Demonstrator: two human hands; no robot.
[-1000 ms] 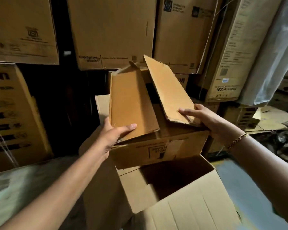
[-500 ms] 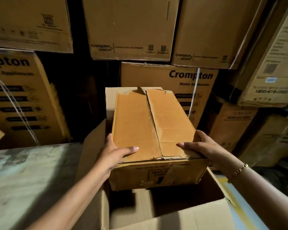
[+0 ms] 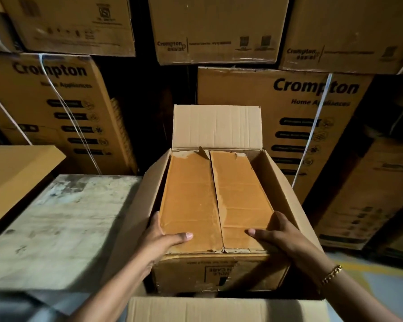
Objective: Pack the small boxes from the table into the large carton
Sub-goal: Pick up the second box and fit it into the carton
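A small brown box [image 3: 215, 201] with its two top flaps folded flat sits partly inside the large open carton [image 3: 286, 182]; its near end is still above the carton's front rim. My left hand [image 3: 163, 240] grips its near left corner, thumb on top. My right hand [image 3: 279, 235], with a gold bracelet on the wrist, grips the near right corner. The carton's far flap [image 3: 216, 126] stands upright and its near flap [image 3: 226, 309] lies toward me.
A worn pale table [image 3: 56, 228] lies left of the carton, with a tan cardboard piece [image 3: 14, 173] at its far left. Stacked Crompton cartons [image 3: 312, 108] wall in the back and right. A strip of floor [image 3: 382, 282] shows at the lower right.
The small box's raised flaps have been folded flat, and both hands have lowered the box from above the carton down into it.
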